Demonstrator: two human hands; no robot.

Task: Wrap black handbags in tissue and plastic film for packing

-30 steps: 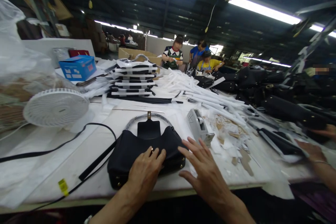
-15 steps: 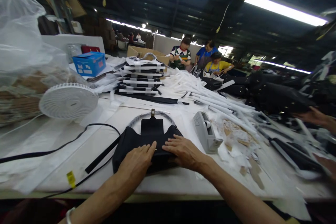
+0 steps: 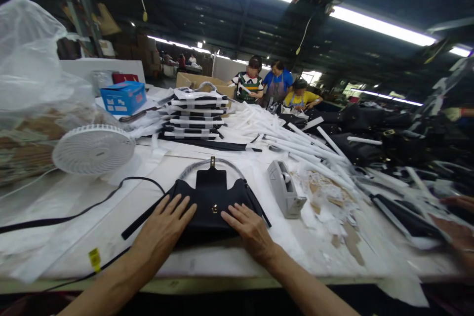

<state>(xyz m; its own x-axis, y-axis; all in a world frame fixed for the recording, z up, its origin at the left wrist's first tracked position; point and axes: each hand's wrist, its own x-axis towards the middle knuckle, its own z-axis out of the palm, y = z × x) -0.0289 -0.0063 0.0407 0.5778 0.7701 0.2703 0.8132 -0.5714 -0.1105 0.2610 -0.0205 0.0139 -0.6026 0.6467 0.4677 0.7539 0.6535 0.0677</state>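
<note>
A black handbag (image 3: 207, 195) lies on the white worktable in front of me, its flap (image 3: 211, 182) folded back away from me. A gold clasp (image 3: 214, 209) shows on the bag's front. The handle (image 3: 192, 170), wrapped in clear film, arches behind the flap. My left hand (image 3: 168, 217) rests flat on the bag's left side, fingers spread. On the right side my right hand (image 3: 246, 227) lies open, fingertips on the black surface. Both palms press down without gripping anything.
A grey tape dispenser (image 3: 286, 190) stands right of the bag. To the left are a white fan (image 3: 94, 149) and a black strap (image 3: 74, 218). Wrapped bags (image 3: 196, 113) are stacked behind, beside white rolls (image 3: 296, 140). Several people work beyond; another person's hand (image 3: 459, 202) shows at far right.
My left hand has slid left and my right hand slightly lower, so they are farther apart. The gold clasp between them is now uncovered. The view has shifted a little.
</note>
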